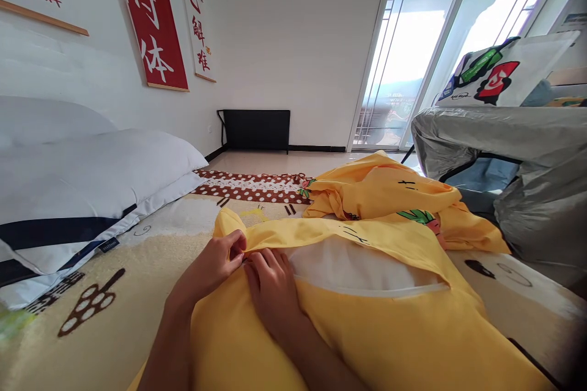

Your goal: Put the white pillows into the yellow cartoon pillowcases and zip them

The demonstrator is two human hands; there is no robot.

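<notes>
A yellow pillowcase (385,336) lies across the bed close in front of me. Its long zippered opening gapes at the right, and a white pillow (353,263) shows inside. At the left end of that opening, my left hand (229,252) is closed in a pinch on the pillowcase edge. My right hand (271,281) is right beside it, fingers bent and closed on the same edge, back of the hand upward. Any zipper pull between the fingertips is hidden. Left of the opening, the edges meet under my hands.
Beyond lies a crumpled orange-yellow cloth (376,186) with printed fruit. White pillows (92,171) with dark bands rest at the left on a patterned beige blanket (151,281). A grey-covered piece of furniture (527,153) stands at the right, and a black folded panel (257,129) leans near the far wall.
</notes>
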